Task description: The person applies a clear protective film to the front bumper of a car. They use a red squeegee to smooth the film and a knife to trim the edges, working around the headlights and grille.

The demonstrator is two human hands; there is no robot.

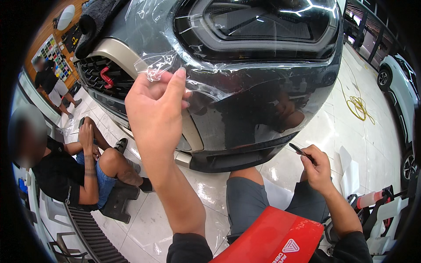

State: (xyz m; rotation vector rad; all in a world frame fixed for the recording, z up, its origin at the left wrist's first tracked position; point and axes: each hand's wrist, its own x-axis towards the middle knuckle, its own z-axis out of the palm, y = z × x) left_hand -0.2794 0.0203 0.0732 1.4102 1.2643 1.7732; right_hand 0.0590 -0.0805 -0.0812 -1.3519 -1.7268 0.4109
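Between the thumb and fingers of my left hand [155, 103] is pinched the edge of a clear plastic film [160, 65]. Wrinkled and shiny, the film runs over the dark grey car's front corner, below the headlight [263, 44]. Part of it lies against the glossy bumper [250, 109], and a loose edge stands off near my fingers. Lower right, apart from the car, my right hand [318, 171] is closed round a slim black cutter [297, 149], its tip pointing up and left toward the bumper.
A seated person [66, 171] is close by on the left; another person [52, 83] stands farther back. A red board-like thing [272, 236] is in front of my body. Yellow hose [359, 107] lies coiled on the tiles. At right are a white car [401, 87] and a pink bottle [369, 200].
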